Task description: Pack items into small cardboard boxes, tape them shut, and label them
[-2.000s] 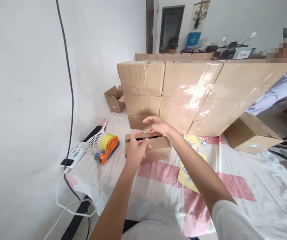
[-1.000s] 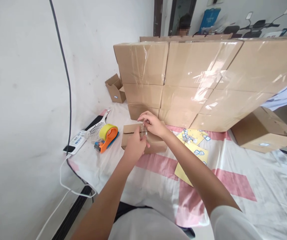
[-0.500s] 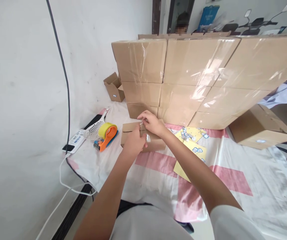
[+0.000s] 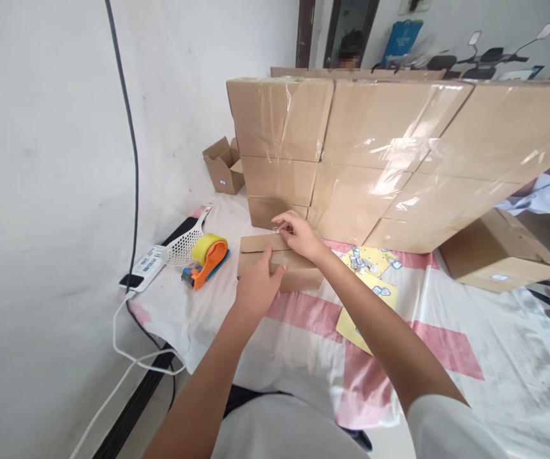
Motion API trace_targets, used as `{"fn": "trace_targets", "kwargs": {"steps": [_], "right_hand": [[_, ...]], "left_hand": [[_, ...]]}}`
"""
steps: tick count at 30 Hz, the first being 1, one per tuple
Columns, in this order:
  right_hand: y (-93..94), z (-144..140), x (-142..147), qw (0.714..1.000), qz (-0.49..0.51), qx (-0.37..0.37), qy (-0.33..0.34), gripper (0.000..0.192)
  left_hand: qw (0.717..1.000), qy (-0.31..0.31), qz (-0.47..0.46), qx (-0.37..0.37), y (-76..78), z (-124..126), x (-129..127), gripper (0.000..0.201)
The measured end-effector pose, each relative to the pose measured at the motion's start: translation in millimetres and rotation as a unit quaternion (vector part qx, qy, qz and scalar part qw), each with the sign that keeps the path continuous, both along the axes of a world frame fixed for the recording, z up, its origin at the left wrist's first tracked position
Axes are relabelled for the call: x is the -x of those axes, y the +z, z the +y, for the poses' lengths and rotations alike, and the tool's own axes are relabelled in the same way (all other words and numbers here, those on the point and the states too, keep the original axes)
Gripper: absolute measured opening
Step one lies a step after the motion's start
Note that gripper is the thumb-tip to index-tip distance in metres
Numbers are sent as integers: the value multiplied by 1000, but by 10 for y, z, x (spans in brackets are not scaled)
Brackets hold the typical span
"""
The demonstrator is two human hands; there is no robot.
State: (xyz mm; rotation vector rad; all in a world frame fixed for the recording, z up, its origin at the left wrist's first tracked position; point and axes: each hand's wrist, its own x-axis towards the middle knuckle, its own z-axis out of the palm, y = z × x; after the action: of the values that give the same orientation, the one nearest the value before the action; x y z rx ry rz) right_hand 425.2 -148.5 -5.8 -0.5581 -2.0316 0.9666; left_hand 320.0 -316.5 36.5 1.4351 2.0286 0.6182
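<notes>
1. Across the foreground, a cloth-covered table: white with pink patches, its near edge just before the person's body.
2. Far side, a stack of taped cartons: set tightly in layers, presumably to save surface; its near face limited reach that way.
3. Far right, a brown carton: just beside the stack.
4. Centre, a small box: flaps folded down, placed near the stack's foot, probably for two-handed reach. A narrow gap remained farward; cloth stretching to the near edge gave wider room.
5. Far left, a carton with raised flaps: between wall and stack.
6. Right, yellow printed sheets: partly hidden by the right forearm, bordering that side.
7. Left, an orange tape dispenser: apart from the box, likely kept handy without crowding it.
8. Left hand: loosely spread, forefinger and thumb on the box top, gripping nothing visible; seemingly steadying it.
9. Right hand: fingers curled, tips nearly together above the box's far edge.
10. Clear scrap: at those fingertips; whether pinched, impossible to tell.
</notes>
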Motion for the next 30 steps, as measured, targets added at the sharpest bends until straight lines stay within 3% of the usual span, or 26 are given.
{"fn": "trace_targets", "kwargs": {"steps": [6, 13, 20, 25, 30], "right_hand": [[19, 2, -2, 999, 27, -9, -42, 37], [171, -111, -66, 995, 94, -11, -27, 30], [304, -246, -98, 988, 150, 27, -7, 17], [531, -363, -183, 985, 159, 57, -33, 15], [795, -523, -241, 991, 109, 80, -10, 12]], "left_hand": [[1000, 3, -19, 5, -13, 16, 23, 78], [999, -1, -32, -1, 11, 17, 33, 79], [999, -21, 24, 13, 46, 30, 87, 77], [999, -28, 13, 27, 66, 56, 121, 78], [999, -27, 17, 24, 66, 66, 126, 79]]}}
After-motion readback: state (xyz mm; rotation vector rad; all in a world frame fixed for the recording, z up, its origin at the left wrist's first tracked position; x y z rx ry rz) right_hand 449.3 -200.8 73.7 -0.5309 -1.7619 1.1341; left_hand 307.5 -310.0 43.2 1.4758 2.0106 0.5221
